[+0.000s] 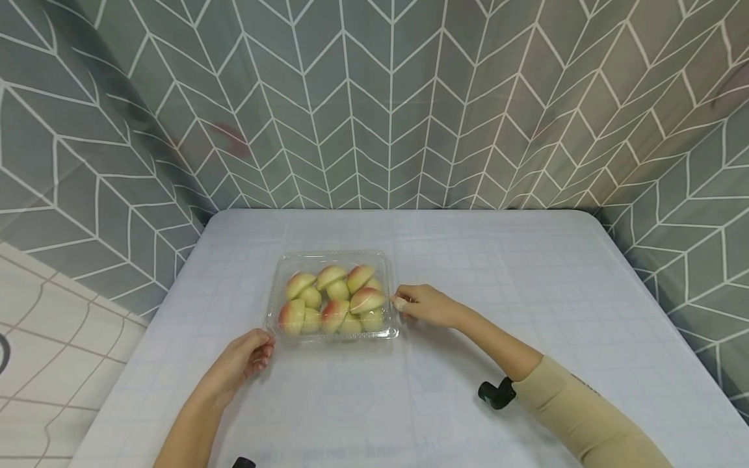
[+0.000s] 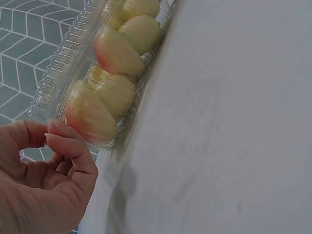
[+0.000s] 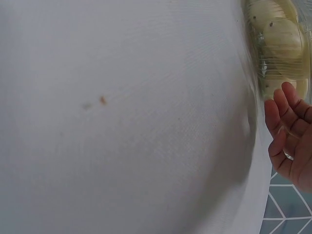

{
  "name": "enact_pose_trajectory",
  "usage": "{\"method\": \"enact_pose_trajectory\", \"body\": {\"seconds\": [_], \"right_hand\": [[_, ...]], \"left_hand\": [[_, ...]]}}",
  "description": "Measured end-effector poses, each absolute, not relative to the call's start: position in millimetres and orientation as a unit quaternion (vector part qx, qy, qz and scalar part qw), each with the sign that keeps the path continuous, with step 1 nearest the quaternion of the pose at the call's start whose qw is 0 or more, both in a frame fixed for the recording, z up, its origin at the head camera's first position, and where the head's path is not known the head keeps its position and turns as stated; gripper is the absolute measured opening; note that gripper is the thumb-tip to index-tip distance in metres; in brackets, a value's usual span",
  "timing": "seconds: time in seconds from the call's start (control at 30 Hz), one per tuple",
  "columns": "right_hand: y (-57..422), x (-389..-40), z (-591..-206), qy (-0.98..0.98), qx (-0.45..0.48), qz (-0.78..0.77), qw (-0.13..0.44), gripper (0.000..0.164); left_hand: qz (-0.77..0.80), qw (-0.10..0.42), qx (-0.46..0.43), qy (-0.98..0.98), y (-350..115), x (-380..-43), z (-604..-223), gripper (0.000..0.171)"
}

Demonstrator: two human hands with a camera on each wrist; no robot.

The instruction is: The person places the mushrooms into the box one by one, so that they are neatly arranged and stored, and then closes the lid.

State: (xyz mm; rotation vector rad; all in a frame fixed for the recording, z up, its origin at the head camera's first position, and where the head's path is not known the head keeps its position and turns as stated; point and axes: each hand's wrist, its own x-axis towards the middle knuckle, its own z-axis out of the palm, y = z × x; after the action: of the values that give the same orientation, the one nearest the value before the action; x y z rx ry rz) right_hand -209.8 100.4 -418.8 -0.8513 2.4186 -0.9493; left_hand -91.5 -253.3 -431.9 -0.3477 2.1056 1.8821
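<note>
A clear plastic clamshell box (image 1: pixel 333 255) lies on the table, its lid down over several pale yellow, red-blushed fruits (image 1: pixel 335 315). At the box's near left corner, my left hand (image 1: pixel 242 357) pinches the rim between thumb and index finger, the other fingers curled under. The left wrist view shows that pinch closely, with the left hand (image 2: pixel 53 170) at the end of the ridged edge. My right hand (image 1: pixel 430 305) pinches the rim on the right side. In the right wrist view, the right hand (image 3: pixel 292 131) shows loosely bent fingers beside the box; its thumb is hidden.
The table (image 1: pixel 497 260) has a white cloth with a faint grid. Grey-green chevron curtains (image 1: pixel 389 97) stand behind it and at both sides. White floor tiles (image 1: pixel 52 364) show at the left. A black wrist camera (image 1: pixel 497 393) sits on the right forearm, by a beige sleeve (image 1: pixel 585 416).
</note>
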Motion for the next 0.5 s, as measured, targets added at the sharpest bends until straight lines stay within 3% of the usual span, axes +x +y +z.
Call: {"method": "enact_pose_trajectory", "body": {"seconds": [0.5], "right_hand": [[100.6, -209.1, -421.2, 0.863, -0.313, -0.351, 0.187, 0.034]], "left_hand": [[0.633, 0.155, -0.127, 0.748, -255.5, -90.4, -431.4, 0.017]]}}
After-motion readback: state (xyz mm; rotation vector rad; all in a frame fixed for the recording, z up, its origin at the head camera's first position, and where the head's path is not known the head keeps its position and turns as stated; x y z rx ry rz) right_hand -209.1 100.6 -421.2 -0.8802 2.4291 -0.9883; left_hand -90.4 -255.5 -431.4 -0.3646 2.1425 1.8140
